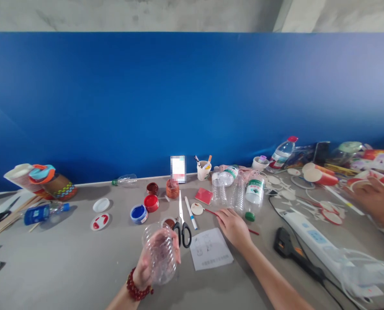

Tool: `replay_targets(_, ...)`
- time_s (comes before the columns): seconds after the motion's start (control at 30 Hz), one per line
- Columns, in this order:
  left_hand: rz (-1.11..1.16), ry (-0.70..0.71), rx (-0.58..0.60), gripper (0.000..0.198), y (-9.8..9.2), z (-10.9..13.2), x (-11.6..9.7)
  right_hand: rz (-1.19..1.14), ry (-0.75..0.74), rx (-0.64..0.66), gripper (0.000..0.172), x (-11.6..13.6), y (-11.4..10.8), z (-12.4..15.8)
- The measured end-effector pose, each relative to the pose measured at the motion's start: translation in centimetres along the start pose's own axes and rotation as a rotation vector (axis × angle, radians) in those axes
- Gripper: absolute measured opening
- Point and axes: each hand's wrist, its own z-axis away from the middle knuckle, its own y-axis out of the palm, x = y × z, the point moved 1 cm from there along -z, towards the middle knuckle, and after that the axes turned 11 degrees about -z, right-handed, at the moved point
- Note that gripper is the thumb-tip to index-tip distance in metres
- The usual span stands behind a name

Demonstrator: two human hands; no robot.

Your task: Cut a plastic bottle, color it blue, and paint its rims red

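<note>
My left hand [143, 267], with a red bead bracelet at its wrist, is wrapped round a clear ribbed plastic bottle piece [162, 258] above the front of the table. My right hand [233, 227] lies over a thin red paintbrush [211, 212], its fingers closed down on the handle. The brush's left end reaches a small white disc [197, 209]. Black-handled scissors [182, 228] lie between my hands. Beside them are a white marker with a blue end [191, 213] and a paper with line drawings [210, 249]. Open jars of blue paint [139, 214] and red paint [151, 203] stand left of the scissors.
Plastic bottles [254, 193] lie behind my right hand. A glue gun [295, 254] and a white power strip [317, 237] with cables occupy the right side. Another person's hand [372, 200] is at far right among paper cups. A blue-labelled bottle [45, 213] lies left.
</note>
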Motion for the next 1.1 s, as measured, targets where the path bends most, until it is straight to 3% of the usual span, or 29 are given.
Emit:
replay_targets(0.3, -0.004, -0.02, 0.01, 0.071, -0.1, 0.1, 0.3, -0.102, -0.052, -0.082, 0.024, 1.3, -1.1, -0.4)
replay_targets(0.37, -0.021, -0.032, 0.005, 0.071, 0.0, 0.0, 0.3, -0.187, -0.088, -0.082, 0.023, 3.0, -2.0, -0.5)
replay_targets(0.43, -0.055, -0.043, -0.004, 0.072, 0.1, -0.1, 0.3, -0.444, -0.092, -0.056, 0.019, 5.3, -2.9, -0.7)
replay_targets(0.5, -0.13, -0.055, -0.004, 0.075, 0.0, -0.2, 0.2, -0.671, -0.009, 0.002, 0.017, 7.9, -3.3, -0.8)
replay_targets(0.67, -0.433, -0.035, 0.052, 0.082, -0.3, -0.3, 0.1, -0.865, 0.12, 0.186, 0.014, 12.3, -2.0, -1.3)
replay_targets(0.8, -0.7, 0.065, 0.103, 0.086, -0.4, -0.5, -0.1, -1.03, 0.281, 0.209, 0.021, 12.4, -0.4, -1.7)
replay_targets(1.0, -1.014, 0.164, 0.219, 0.084, 0.0, -0.8, -0.6, -1.472, 0.473, 0.418, 0.038, 11.8, 0.1, -1.6)
replay_targets(1.1, -1.05, 0.16, 0.236, 0.083, 0.5, -0.8, -0.6, -1.559, 0.503, 0.374, 0.044, 11.6, 0.6, -1.2)
